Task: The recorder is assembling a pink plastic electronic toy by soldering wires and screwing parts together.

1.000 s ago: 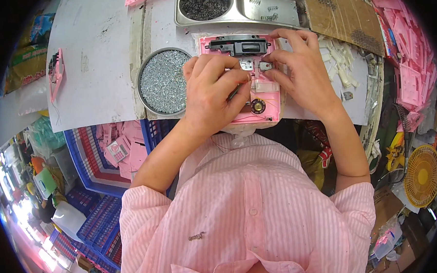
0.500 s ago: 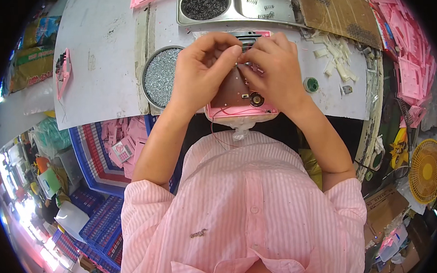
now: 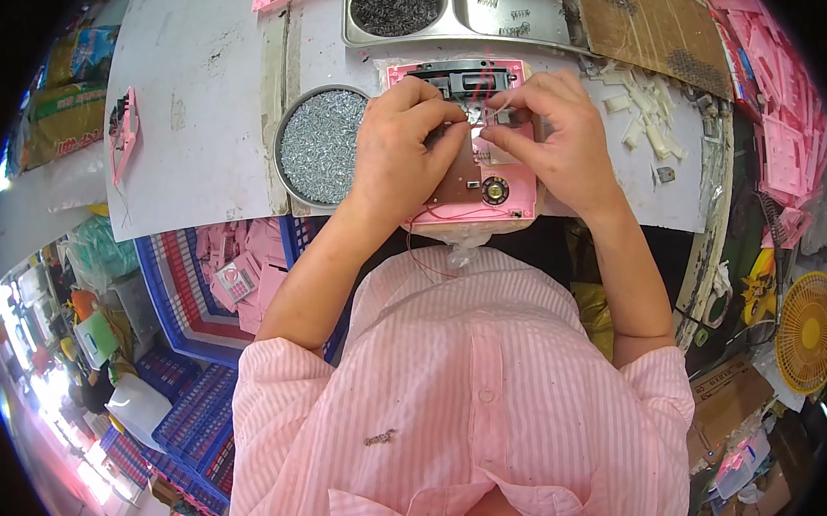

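Observation:
A pink plastic panel (image 3: 522, 207) lies on the bench edge in front of me. On it are a brown circuit board (image 3: 455, 184), a black slotted mechanism (image 3: 470, 78) along the far side, and a round black part (image 3: 495, 191) near its lower right. My left hand (image 3: 408, 138) is over the panel's left half, thumb and forefinger pinched together at its middle. Whatever is between them is too small to make out. Opposite it, my right hand (image 3: 560, 136) pinches close to a thin pale piece that I cannot identify. Thin red wires run along the panel's near edge.
Left of the panel stands a round metal bowl of small screws (image 3: 321, 151). A steel tray (image 3: 515, 41) with dark small parts and springs lies beyond. White plastic pieces (image 3: 647, 119) and cardboard (image 3: 657, 31) are at the right. A blue crate (image 3: 191, 337) of pink parts sits lower left.
My hands have moved apart, the right one rightward, uncovering more of the panel's middle and the black mechanism. A thin pale piece now shows by the right fingertips.

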`<state>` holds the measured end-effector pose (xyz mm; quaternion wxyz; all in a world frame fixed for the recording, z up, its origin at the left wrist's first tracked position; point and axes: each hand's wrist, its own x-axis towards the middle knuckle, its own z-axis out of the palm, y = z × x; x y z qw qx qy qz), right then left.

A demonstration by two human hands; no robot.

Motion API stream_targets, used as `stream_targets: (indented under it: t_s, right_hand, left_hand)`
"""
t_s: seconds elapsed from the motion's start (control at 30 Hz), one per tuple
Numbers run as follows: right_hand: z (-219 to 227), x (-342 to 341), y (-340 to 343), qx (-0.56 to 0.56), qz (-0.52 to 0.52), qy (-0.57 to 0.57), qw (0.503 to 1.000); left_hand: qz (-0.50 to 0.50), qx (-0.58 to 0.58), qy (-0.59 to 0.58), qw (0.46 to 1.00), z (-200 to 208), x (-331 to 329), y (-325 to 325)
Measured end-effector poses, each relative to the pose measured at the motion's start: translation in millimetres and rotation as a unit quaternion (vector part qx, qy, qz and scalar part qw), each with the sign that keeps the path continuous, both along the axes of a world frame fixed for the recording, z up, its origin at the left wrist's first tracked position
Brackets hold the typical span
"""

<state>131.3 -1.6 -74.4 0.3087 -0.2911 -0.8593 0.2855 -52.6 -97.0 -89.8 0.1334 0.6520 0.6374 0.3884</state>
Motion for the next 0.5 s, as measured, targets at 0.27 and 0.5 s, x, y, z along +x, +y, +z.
stream_targets:
  t_s: [0.27, 0.5]
  right_hand:
    - [-10, -12, -8, 0.065, -0.022, -0.043, 0.997]
    - [-7, -11, -13, 0.041, -0.035, 0.003, 0.999]
  left_hand:
    - [0.118, 0.070, 0.060, 0.989, -1, -1, -9]
    - [0.175, 0.208, 0.112, 0.956, 7, 14, -25]
